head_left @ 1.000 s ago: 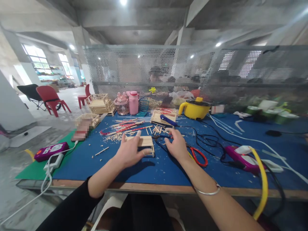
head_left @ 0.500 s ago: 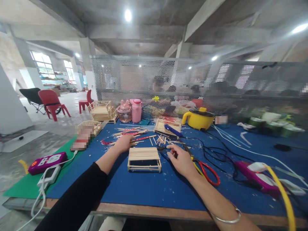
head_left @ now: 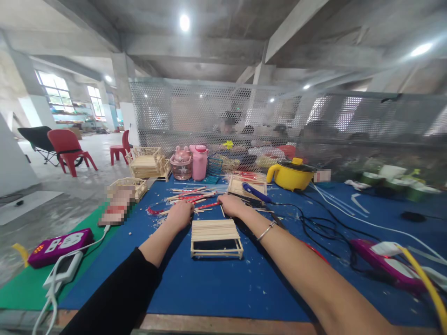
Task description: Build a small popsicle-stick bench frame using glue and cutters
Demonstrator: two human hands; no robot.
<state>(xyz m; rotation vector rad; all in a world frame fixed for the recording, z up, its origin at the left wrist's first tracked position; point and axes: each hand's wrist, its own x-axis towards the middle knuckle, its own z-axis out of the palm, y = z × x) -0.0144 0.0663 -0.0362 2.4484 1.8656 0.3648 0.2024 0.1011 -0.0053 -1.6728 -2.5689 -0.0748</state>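
A small slatted wooden frame stands on the blue mat in front of me. Behind its left corner, my left hand has its fingers curled at the edge of a pile of thin sticks; what they hold, if anything, is hidden. My right hand reaches behind the frame, its fingertips closed at the end of a red patterned strip. Another wooden piece lies behind it, with a blue-handled tool resting across.
At the back stand a pink bottle, a pink cup and a yellow pot. Black cables run across the right side. Wooden structures, a phone and a purple device are at the left.
My right hand has moved left and forward, off the dark-handled pliers, to the red strip. The view has shifted slightly; my left hand remains by the sticks.
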